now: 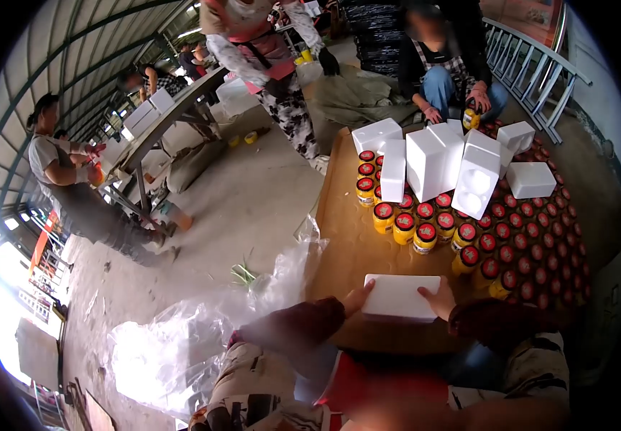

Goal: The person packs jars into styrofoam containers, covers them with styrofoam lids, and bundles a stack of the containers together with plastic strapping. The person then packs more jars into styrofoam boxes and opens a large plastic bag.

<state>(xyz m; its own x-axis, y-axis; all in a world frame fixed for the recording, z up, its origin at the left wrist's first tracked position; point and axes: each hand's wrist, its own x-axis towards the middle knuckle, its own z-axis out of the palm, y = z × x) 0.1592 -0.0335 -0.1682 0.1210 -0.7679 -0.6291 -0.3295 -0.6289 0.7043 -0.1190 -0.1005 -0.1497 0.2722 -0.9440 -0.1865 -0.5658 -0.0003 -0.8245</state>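
Observation:
A white foam box (401, 300) lies at the near edge of the brown board, gripped from both ends. My left hand (357, 297) holds its left end, with the thumb along the top edge. My right hand (440, 297) is closed on its right end. Just beyond the box stand several yellow jars (425, 239) with dark lids bearing red labels, packed in rows toward the right. White foam blocks (425, 164) rest upright and tilted on top of the jars. One tilted foam block (476, 183) shows round hollows.
The brown board (346, 230) carries the jars. Clear plastic sheeting (181, 345) lies on the floor at my left. Across from me a crouching person (436, 79) holds a jar. Another person (73, 172) stands by a long table (159, 129). A metal ladder (533, 72) leans at the right.

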